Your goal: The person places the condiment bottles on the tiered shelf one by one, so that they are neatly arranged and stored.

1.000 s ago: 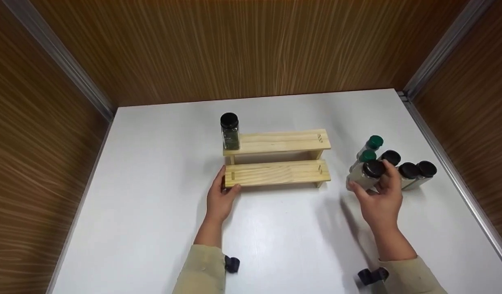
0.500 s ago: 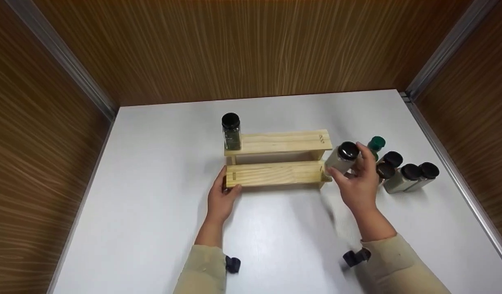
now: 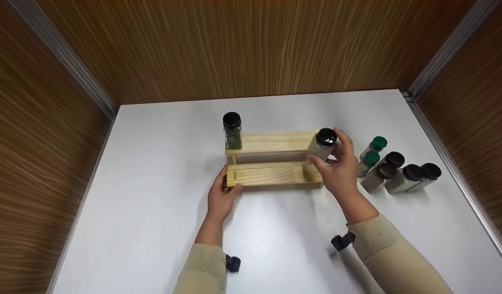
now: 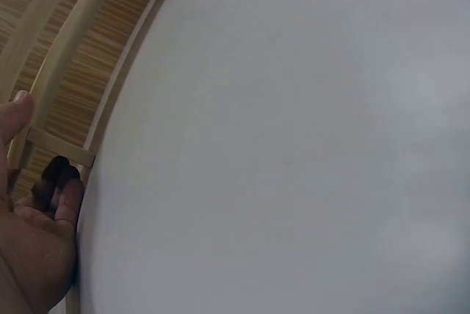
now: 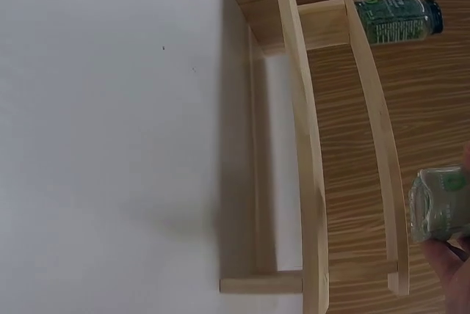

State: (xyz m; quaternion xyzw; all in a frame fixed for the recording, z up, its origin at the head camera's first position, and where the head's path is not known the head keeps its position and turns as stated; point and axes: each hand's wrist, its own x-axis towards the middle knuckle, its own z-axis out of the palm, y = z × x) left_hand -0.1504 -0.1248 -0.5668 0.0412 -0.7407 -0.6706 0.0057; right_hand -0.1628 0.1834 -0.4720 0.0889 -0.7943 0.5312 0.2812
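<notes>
In the right hand (image 3: 341, 172), a jar (image 3: 318, 148), lid (image 3: 327, 136) up, axis roughly vertical.

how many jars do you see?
8: dark jar on upper shelf, pale jar in right hand, two green-capped jars and four black-capped jars on the table.

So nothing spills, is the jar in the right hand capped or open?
Capped: a black lid covers the top of the jar in the right hand.

White table (image 3: 132, 183) bears wooden rack (image 3: 271, 173); six jars (image 3: 394, 159)
</notes>
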